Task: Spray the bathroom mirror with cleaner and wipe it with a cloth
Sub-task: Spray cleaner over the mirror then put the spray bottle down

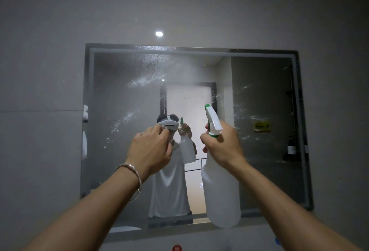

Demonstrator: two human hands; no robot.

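Note:
A rectangular mirror (pixel 123 95) with a grey frame hangs on the tiled wall ahead. White spray droplets fleck its upper middle, left and right parts. My right hand (pixel 221 143) grips the neck of a translucent white spray bottle (pixel 221 195) with a white trigger head and green nozzle (pixel 207 107), held upright in front of the glass and aimed up at it. My left hand (pixel 152 147), with a silver bangle on the wrist, is raised before the mirror with fingers curled; no cloth shows in it. The mirror reflects a person in a white shirt holding the bottle.
Grey wall tiles (pixel 40 71) surround the mirror. A round ceiling light glare (pixel 159 33) sits above its top edge. The reflection holds a doorway, a dark bottle on a shelf (pixel 292 148) and a yellow sticker (pixel 261 126). A red round mark (pixel 177 248) lies below the mirror.

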